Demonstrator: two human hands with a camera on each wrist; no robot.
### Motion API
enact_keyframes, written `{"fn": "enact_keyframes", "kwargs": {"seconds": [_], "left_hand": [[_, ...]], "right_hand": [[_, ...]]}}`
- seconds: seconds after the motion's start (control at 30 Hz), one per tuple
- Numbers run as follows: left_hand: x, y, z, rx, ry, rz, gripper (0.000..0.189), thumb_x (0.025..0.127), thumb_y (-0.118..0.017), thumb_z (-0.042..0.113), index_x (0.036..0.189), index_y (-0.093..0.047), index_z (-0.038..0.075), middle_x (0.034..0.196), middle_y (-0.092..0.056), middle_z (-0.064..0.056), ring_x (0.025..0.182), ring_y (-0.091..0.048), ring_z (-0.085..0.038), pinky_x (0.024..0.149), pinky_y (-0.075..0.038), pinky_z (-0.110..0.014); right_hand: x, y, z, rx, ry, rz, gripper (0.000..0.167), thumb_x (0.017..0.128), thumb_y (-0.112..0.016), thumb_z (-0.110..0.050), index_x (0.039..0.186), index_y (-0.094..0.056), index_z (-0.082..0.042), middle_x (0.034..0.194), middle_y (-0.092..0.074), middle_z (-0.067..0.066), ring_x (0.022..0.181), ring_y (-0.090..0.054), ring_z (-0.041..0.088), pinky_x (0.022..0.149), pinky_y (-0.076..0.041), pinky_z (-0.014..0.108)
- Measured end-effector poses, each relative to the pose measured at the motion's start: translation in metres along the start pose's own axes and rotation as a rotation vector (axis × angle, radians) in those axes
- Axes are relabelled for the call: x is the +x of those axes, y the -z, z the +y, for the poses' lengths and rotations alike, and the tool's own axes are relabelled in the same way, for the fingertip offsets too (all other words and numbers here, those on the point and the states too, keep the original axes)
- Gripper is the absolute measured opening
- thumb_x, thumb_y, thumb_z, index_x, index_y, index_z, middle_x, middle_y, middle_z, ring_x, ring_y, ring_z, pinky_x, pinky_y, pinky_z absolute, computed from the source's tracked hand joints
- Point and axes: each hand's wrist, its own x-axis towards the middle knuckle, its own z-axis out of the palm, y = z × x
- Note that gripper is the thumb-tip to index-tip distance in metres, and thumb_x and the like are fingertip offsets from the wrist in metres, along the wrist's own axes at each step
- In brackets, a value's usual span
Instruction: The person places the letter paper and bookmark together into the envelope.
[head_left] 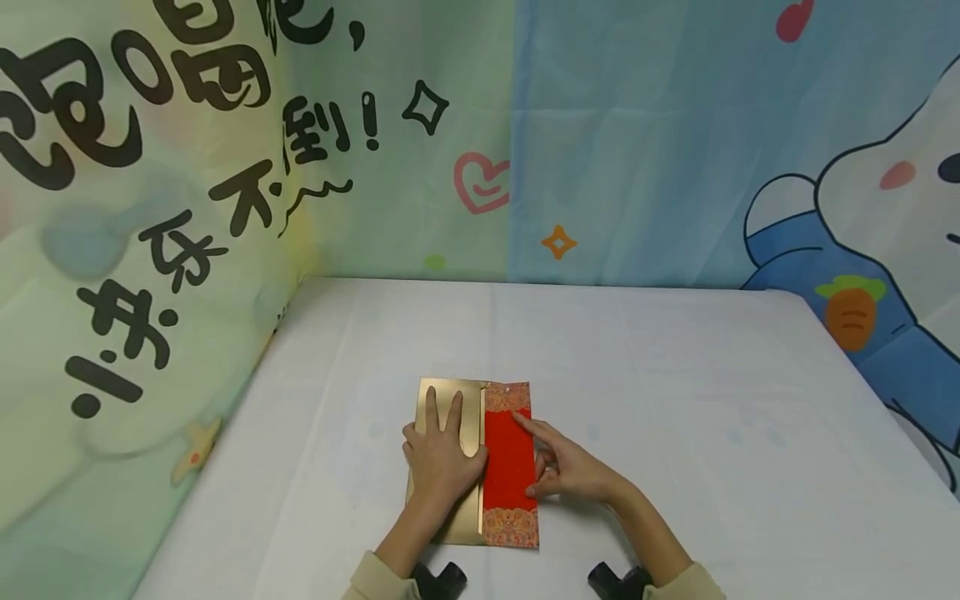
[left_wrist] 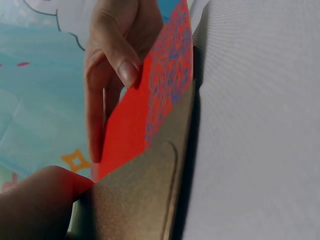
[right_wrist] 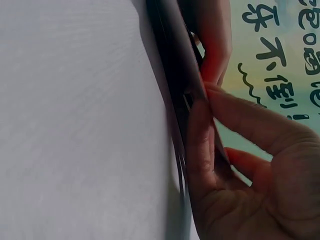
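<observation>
A gold-and-red folded card (head_left: 511, 467) lies on the white table, its red strip at the right with a patterned band at each end. My left hand (head_left: 442, 458) rests on the gold part with fingers spread, its thumb along the line where gold meets red. At the strip's right edge my right hand (head_left: 573, 468) pinches the red part, thumb and fingers on opposite faces. From the right wrist view, the right fingers (right_wrist: 200, 150) reach behind that edge, which is tilted up off the table. Part of the gold panel is hidden under my left hand.
The white-covered table (head_left: 675, 400) spreads around the card. A printed cloth backdrop (head_left: 637, 150) with lettering and cartoon figures stands along the back and left side. Black wrist mounts (head_left: 441, 581) sit at both wrists near the front.
</observation>
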Motion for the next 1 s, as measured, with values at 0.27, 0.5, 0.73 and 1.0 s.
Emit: {"fn": "enact_keyframes", "kwargs": {"seconds": [0.27, 0.5, 0.73, 1.0], "left_hand": [[-0.001, -0.001, 0.001, 0.004, 0.003, -0.008, 0.074, 0.072, -0.059, 0.043, 0.14, -0.041, 0.022, 0.149, -0.022, -0.013, 0.096, -0.041, -0.046, 0.073, -0.038, -0.051], [-0.001, -0.001, 0.0, -0.005, 0.005, -0.005, 0.075, 0.071, -0.06, 0.043, 0.14, -0.041, 0.023, 0.149, -0.022, -0.013, 0.095, -0.041, -0.047, 0.072, -0.038, -0.051], [-0.002, -0.001, 0.0, -0.015, -0.006, 0.017, 0.073, 0.072, -0.061, 0.041, 0.139, -0.043, 0.021, 0.148, -0.024, -0.013, 0.094, -0.041, -0.047, 0.072, -0.038, -0.052], [-0.003, -0.002, -0.002, -0.012, -0.019, 0.035, 0.073, 0.071, -0.06, 0.04, 0.139, -0.043, 0.022, 0.148, -0.025, -0.013, 0.093, -0.042, -0.045, 0.07, -0.038, -0.05]], "right_hand": [[0.005, -0.002, -0.003, -0.058, -0.02, 0.0, 0.096, 0.072, -0.076, -0.005, 0.148, -0.018, -0.011, 0.149, -0.014, 0.015, 0.069, -0.058, 0.021, 0.059, -0.049, 0.027], [0.0, -0.004, -0.006, -0.032, -0.032, 0.015, 0.098, 0.07, -0.078, -0.004, 0.148, -0.018, -0.009, 0.149, -0.012, 0.017, 0.068, -0.056, 0.02, 0.058, -0.047, 0.026], [0.008, -0.007, -0.005, -0.13, 0.004, 0.016, 0.096, 0.069, -0.077, -0.001, 0.148, -0.022, -0.011, 0.146, -0.022, 0.015, 0.068, -0.056, 0.019, 0.059, -0.049, 0.027], [0.013, -0.014, -0.008, -0.631, 0.073, 0.145, 0.099, 0.06, -0.085, -0.027, 0.143, -0.034, -0.01, 0.137, -0.041, 0.014, 0.105, -0.042, 0.026, 0.085, -0.041, 0.042]]}}
